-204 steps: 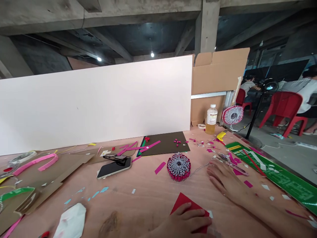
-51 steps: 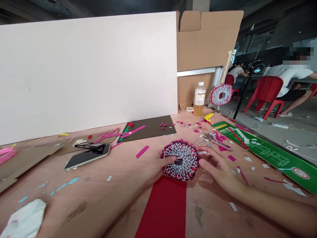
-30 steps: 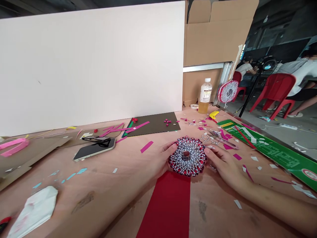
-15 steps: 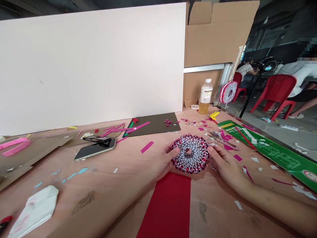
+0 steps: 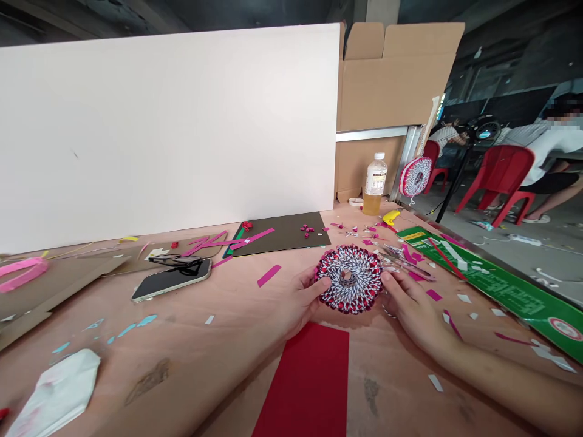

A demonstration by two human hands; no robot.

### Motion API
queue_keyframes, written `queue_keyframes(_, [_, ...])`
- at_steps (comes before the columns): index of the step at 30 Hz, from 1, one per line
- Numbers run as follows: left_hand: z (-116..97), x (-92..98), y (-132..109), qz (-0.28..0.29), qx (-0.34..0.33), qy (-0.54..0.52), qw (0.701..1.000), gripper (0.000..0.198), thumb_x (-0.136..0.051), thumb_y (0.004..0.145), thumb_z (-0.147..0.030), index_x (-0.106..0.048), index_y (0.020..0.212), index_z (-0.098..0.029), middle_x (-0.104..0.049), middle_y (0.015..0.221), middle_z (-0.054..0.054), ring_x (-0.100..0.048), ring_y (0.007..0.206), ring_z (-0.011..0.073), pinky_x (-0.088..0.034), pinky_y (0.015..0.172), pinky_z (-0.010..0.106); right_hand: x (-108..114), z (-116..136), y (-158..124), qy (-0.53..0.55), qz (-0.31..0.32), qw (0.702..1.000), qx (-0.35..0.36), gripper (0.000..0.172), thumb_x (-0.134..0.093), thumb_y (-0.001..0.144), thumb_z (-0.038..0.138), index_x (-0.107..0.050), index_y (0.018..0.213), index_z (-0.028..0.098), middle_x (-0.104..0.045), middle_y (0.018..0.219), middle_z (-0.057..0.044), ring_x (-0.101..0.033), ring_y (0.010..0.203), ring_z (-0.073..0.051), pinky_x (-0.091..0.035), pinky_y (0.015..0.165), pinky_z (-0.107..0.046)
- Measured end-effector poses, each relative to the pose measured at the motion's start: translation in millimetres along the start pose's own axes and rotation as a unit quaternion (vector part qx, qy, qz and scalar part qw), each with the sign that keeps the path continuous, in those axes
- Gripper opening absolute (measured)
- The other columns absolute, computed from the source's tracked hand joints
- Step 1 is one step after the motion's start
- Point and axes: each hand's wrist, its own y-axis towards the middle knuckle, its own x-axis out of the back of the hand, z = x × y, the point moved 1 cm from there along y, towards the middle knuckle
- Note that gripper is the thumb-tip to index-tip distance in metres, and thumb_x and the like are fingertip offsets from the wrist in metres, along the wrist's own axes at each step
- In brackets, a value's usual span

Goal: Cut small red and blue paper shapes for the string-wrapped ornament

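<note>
Left hand (image 5: 303, 297) grips the woven paper ring (image 5: 350, 280) at its left rim, fingers curled. Right hand (image 5: 412, 306) holds the opposite rim (ring tilted, above the counter (image 5: 228, 340)).

Table (image 5: 241, 306) lies open between phone (image 5: 170, 280) and woven ring (image 5: 359, 292); scraps (image 5: 432, 295) clutter its right.

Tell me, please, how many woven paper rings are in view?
2. The near ring is held between the left hand and right hand; the far ring hangs right of the bottle. More may be hidden.
</note>
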Motion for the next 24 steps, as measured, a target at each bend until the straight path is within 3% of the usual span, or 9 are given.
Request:
queue_keyframes(3, [0.4, 2.0, -0.8, 0.000, -0.007, -0.007, 1.000, 0.040, -0.068, 0.077, -0.015, -0.059, 0.116, -0.017, -0.058, 0.124, 0.011, -0.051, 0.117, 0.0269, -0.035, 0.103, 0.041, -0.8, -3.9, 0.9, 0.012, -0.005, 1.000, 0.009, 0.029, -0.054, 0.081, 0.051, -0.062, 0.087, 0.023, -0.065, 0.089, -0.003, -0.057, 0.087, -0.023, -0.043, 0.081, -0.034])
queue_keyframes(8, [2.7, 4.3, -0.5, -0.032, 0.008, -0.002, 0.999, 0.025, -0.056, 0.086, -0.020, -0.062, 0.110, -0.014, -0.062, 0.118, 0.012, -0.056, 0.110, 0.0233, -0.036, 0.102, 0.040, -2.7, -5.6, 2.3, 0.030, -0.011, 0.999, 0.023, 0.034, -0.058, 0.078, 0.051, -0.064, 0.097, 0.024, -0.066, 0.098, -0.005, -0.056, 0.096, -0.026, -0.043, 0.087, -0.039])
queue_keyframes(15, [2.2, 3.2, 0.6, -0.029, -0.012, 0.009, 0.999, 0.028, -0.057, 0.086, -0.018, -0.061, 0.113, -0.015, -0.060, 0.121, 0.010, -0.052, 0.114, 0.0223, -0.037, 0.103, 0.037, -3.8, -6.8, 2.2, 0.042, -0.012, 0.999, 0.021, 0.035, -0.058, 0.078, 0.051, -0.063, 0.101, 0.025, -0.067, 0.099, -0.004, -0.057, 0.098, -0.026, -0.045, 0.086, -0.039])
queue_keyframes(18, [3.4, 4.0, 0.2, -0.022, -0.027, 0.008, 0.999, 0.039, -0.062, 0.082, -0.014, -0.057, 0.120, -0.018, -0.059, 0.122, 0.009, -0.049, 0.118, 0.0219, -0.035, 0.104, 0.036, -3.8, -7.2, 1.7, 0.046, -0.012, 0.999, 0.018, 0.036, -0.058, 0.077, 0.052, -0.062, 0.100, 0.025, -0.067, 0.098, -0.004, -0.058, 0.097, -0.026, -0.046, 0.085, -0.039])
queue_keyframes(24, [2.5, 3.4, -0.1, -0.029, -0.008, -0.002, 1.000, 0.043, -0.057, 0.086, -0.016, -0.049, 0.128, -0.019, -0.058, 0.124, 0.010, -0.051, 0.116, 0.0218, -0.035, 0.104, 0.036, -4.5, -4.1, -1.2, 0.047, 0.001, 0.999, 0.008, 0.035, -0.059, 0.077, 0.051, -0.062, 0.100, 0.024, -0.066, 0.093, -0.003, -0.059, 0.089, -0.023, -0.048, 0.079, -0.037])
